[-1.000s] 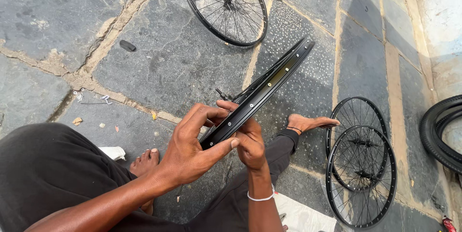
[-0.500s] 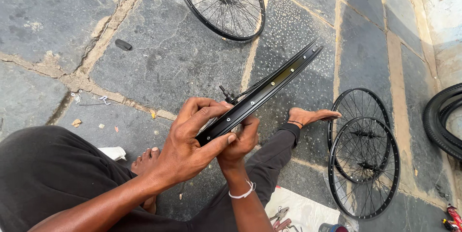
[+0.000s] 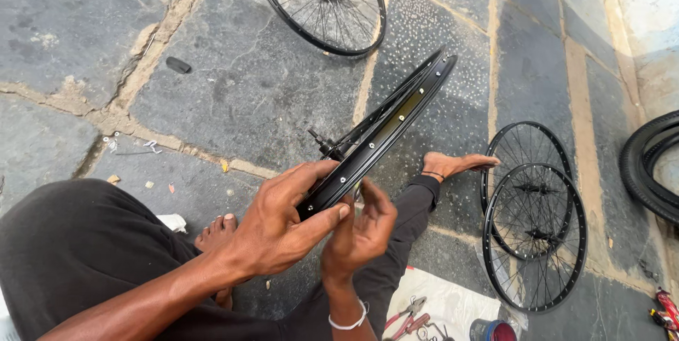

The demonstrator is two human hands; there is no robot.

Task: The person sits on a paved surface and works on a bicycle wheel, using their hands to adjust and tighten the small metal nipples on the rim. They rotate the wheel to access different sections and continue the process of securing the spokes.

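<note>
We see open stone paving [image 3: 233,86] left of the held rim [image 3: 385,132]; only a small dark scrap [image 3: 178,65] lies there. Ahead, a spoked wheel [image 3: 322,1] blocks. Right, two stacked wheels [image 3: 534,231] and tyres [image 3: 651,168] crowd the ground. Our outstretched leg [image 3: 417,199] lies beneath the rim; pliers [image 3: 409,320] just beside it.

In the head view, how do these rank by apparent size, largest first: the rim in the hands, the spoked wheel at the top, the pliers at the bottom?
1. Black rim, held by left hand and right hand; nearness to the camera enlarges it.
2. Spoked wheel, partly cut off, so these two stay unsure.
3. Red-handled pliers, clearly smallest.
</note>
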